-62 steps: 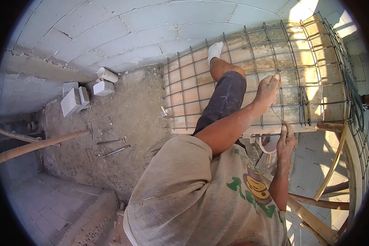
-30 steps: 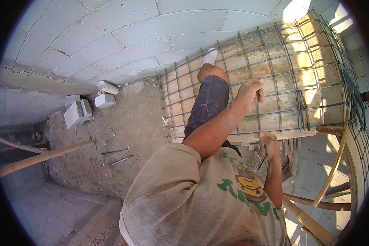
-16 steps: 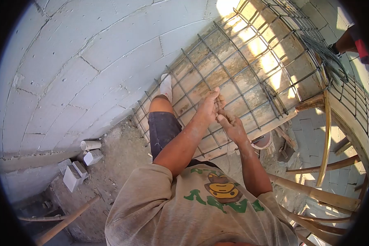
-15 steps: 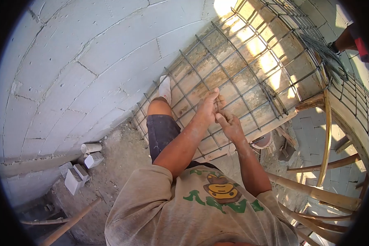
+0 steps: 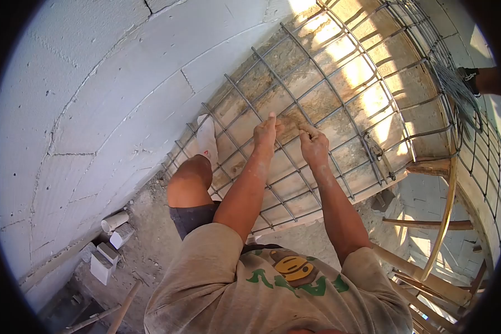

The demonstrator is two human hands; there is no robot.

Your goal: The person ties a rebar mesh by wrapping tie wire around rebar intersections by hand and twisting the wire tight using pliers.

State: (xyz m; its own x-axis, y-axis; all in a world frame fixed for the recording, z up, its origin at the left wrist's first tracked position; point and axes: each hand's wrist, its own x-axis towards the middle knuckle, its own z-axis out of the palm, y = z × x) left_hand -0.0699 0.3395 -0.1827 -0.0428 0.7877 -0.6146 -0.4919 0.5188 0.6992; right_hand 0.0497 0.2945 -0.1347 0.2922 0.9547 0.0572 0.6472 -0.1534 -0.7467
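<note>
1 rebar grid beneath left hand and right hand

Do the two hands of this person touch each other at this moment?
No, a gap shows between the left hand and the right hand, both over the steel mesh.

Left hand and right hand extend forward, slightly apart, partly curled.
</note>
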